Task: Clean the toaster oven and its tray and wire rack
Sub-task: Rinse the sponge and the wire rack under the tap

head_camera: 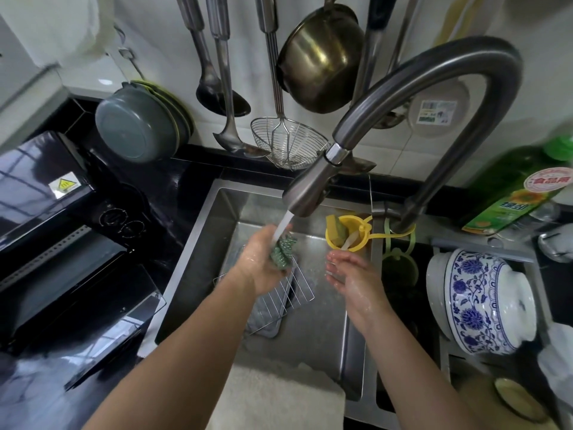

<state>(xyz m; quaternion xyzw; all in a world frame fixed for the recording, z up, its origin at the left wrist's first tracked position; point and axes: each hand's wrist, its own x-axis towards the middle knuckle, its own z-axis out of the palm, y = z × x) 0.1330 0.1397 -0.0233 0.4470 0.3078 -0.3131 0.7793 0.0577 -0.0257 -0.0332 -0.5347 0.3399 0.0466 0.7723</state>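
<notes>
Green scrubber (282, 253) in left hand (263, 265) hides tray (263, 324) partly.

Sink (198, 243) brushed steel, wet; wire rack (276, 297) shiny metal; toaster oven (46, 187) glossy blk; faucet (434, 76) matt grey metal.

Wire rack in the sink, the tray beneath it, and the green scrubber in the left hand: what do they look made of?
The thin silver wire rack looks like bare or plated steel: shiny rods. The grey rounded tray seems matte coated metal, though that is uncertain. The green knobbly scrubber, held in the left hand under the running water, looks like soft woven synthetic fibre.
</notes>
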